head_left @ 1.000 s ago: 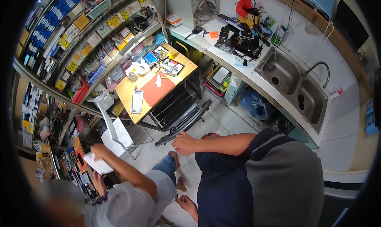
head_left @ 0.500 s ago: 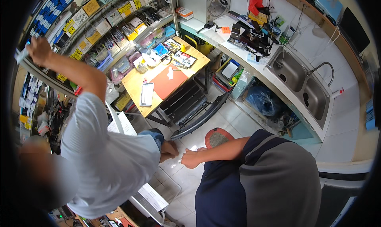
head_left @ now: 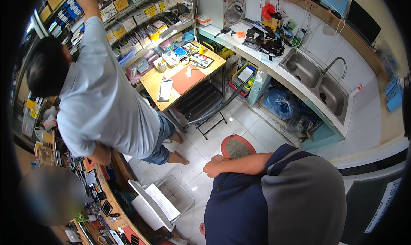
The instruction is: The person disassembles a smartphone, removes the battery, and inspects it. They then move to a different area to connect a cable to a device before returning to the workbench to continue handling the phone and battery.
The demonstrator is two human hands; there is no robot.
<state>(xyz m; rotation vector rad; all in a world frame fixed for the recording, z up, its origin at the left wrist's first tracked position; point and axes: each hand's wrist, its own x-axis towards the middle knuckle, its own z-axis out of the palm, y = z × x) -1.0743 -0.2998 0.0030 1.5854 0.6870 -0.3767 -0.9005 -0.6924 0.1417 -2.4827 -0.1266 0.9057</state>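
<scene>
My right hand [head_left: 212, 166] rests at the knee end of my dark navy shorts [head_left: 237, 202], its fingers curled in and nothing seen in them. The forearm lies along the top of my thigh. Closest to this hand is a round mat [head_left: 238, 147] on the floor, grey with a red rim. My left hand does not show. A small bit of skin [head_left: 202, 228] peeks out beside my shorts lower down; I cannot tell whether it is a foot or fingers.
A person in a light shirt [head_left: 107, 86] stands at the left, one arm raised to shelves. Beyond is a wooden table [head_left: 152, 80] with a red mat and a folding chair [head_left: 201, 101]. A white chair [head_left: 147, 202] stands nearer. The double sink [head_left: 302, 69] is at right.
The other person has straightened and shifted away toward the shelves, the raised arm reaching higher. My view has turned slightly. My right hand stays by my knee.
</scene>
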